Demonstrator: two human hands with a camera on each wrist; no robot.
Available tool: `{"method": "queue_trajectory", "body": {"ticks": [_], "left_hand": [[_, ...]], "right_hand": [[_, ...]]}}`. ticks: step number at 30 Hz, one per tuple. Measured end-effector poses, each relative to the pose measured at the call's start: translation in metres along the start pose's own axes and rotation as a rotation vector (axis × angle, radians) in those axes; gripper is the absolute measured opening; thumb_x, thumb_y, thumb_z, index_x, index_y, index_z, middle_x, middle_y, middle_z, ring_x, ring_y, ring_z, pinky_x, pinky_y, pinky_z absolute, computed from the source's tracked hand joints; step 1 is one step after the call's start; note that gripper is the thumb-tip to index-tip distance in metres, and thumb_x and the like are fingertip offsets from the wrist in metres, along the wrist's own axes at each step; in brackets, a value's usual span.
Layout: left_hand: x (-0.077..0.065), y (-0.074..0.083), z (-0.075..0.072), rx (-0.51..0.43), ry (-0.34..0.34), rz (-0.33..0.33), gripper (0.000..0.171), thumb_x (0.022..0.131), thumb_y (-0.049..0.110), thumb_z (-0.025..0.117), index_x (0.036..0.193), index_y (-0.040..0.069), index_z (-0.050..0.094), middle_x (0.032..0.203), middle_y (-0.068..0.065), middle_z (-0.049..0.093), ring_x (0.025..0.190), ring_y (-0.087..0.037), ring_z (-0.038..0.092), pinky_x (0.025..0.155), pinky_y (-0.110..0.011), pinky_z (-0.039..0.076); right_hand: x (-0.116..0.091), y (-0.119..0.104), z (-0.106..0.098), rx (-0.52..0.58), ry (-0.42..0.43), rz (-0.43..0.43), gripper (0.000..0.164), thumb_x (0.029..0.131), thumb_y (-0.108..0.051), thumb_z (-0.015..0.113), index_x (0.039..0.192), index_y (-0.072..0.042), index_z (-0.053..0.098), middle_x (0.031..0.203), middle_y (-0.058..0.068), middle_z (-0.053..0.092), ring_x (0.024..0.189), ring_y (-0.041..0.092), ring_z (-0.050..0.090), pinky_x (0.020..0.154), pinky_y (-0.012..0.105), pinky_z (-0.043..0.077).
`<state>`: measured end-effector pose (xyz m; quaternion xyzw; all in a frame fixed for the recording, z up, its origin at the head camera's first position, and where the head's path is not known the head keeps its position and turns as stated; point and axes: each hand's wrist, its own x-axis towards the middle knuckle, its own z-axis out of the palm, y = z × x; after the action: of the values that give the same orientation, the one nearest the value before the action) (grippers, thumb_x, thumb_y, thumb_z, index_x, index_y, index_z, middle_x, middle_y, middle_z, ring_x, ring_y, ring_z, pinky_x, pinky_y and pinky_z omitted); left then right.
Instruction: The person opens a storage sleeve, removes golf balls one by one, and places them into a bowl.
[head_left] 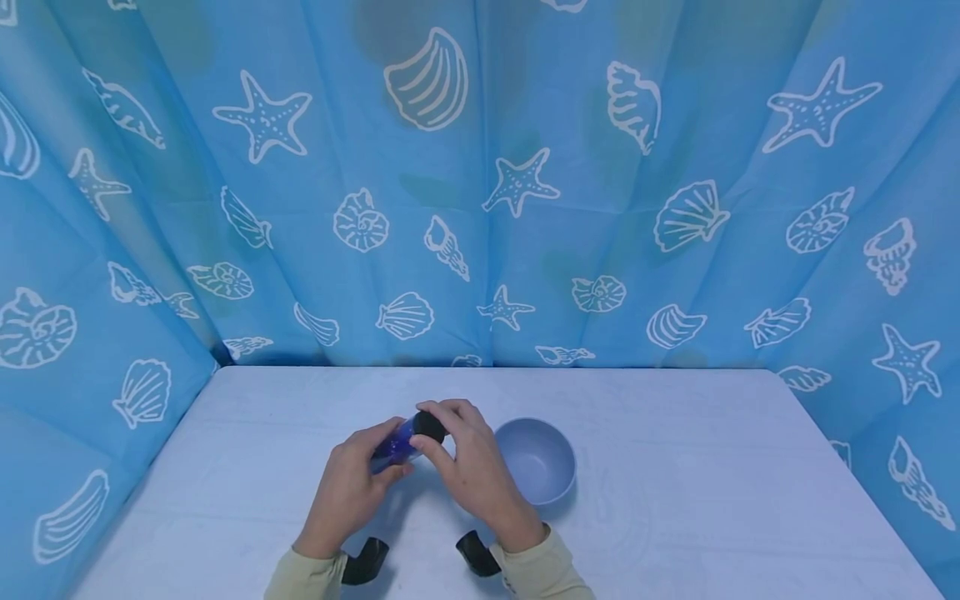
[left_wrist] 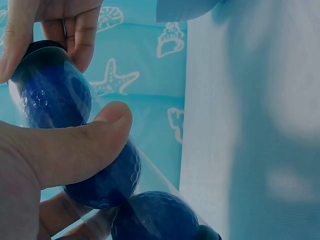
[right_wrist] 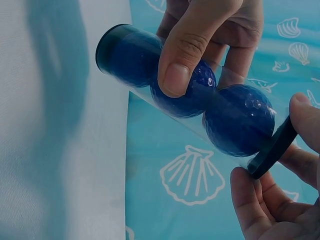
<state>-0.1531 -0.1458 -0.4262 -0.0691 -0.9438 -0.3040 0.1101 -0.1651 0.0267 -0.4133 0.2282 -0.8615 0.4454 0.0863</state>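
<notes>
My left hand [head_left: 347,493] grips a clear tube [head_left: 396,446] holding blue dimpled golf balls [right_wrist: 240,120], its thumb across the side. Three balls in a row show through the wall in the right wrist view. With thumb and fingers, my right hand [head_left: 477,475] pinches the round black cap [head_left: 429,426] at the tube's upper end. The cap [right_wrist: 275,146] sits at the tube's rim; whether it is loose I cannot tell. A dark end piece [right_wrist: 104,49] closes the opposite end. The tube is tilted and held above the table.
A blue-grey bowl [head_left: 538,467] stands on the white table [head_left: 690,483], just right of my right hand. Dark curved pieces [head_left: 365,562] are at both wrists. Blue curtains [head_left: 480,258] with white shell and starfish prints surround the table's back and sides.
</notes>
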Motion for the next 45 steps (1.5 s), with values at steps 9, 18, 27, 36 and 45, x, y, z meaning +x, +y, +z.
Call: {"method": "queue_trajectory", "body": {"ticks": [9,18,27,36,45], "left_hand": [[0.0014,-0.0003,-0.0012,-0.011,-0.002,0.006,0.062,0.072,0.019,0.080,0.128,0.010,0.055,0.121,-0.009,0.060,0.112,-0.027,0.056,0.094,-0.048,0.044],[0.0007,-0.0034,-0.0016,-0.010,0.011,0.025,0.062,0.071,0.018,0.080,0.127,0.011,0.056,0.121,-0.008,0.061,0.111,-0.027,0.057,0.094,-0.048,0.044],[0.0000,-0.0023,-0.0024,-0.013,0.004,0.011,0.062,0.072,0.018,0.080,0.128,0.010,0.055,0.121,-0.009,0.060,0.112,-0.027,0.056,0.094,-0.048,0.044],[0.0009,-0.0051,-0.0015,-0.027,0.034,0.036,0.059,0.072,0.017,0.080,0.126,0.012,0.057,0.120,-0.008,0.061,0.111,-0.027,0.057,0.093,-0.048,0.045],[0.0013,-0.0052,-0.0024,-0.017,0.031,0.016,0.060,0.073,0.017,0.079,0.128,0.010,0.055,0.121,-0.010,0.060,0.112,-0.028,0.056,0.093,-0.047,0.045]], "right_hand": [[0.0008,0.0002,-0.0015,0.022,-0.004,-0.006,0.043,0.092,-0.046,0.050,0.131,-0.026,0.052,0.124,0.003,0.049,0.113,0.016,0.048,0.093,0.043,0.044],[0.0018,-0.0001,-0.0023,0.033,-0.024,-0.013,0.042,0.093,-0.045,0.050,0.131,-0.029,0.051,0.124,0.002,0.049,0.112,0.014,0.049,0.093,0.040,0.046],[0.0017,0.0012,-0.0028,0.032,-0.017,-0.054,0.042,0.094,-0.044,0.048,0.132,-0.027,0.050,0.123,0.002,0.049,0.111,0.014,0.050,0.092,0.039,0.046],[0.0011,0.0013,-0.0049,0.042,-0.012,-0.054,0.043,0.094,-0.043,0.049,0.133,-0.025,0.050,0.124,0.002,0.047,0.110,0.013,0.050,0.088,0.037,0.048],[0.0014,0.0020,-0.0055,0.025,0.016,-0.042,0.043,0.095,-0.042,0.048,0.133,-0.024,0.049,0.123,0.002,0.047,0.111,0.013,0.050,0.091,0.038,0.046]]}}
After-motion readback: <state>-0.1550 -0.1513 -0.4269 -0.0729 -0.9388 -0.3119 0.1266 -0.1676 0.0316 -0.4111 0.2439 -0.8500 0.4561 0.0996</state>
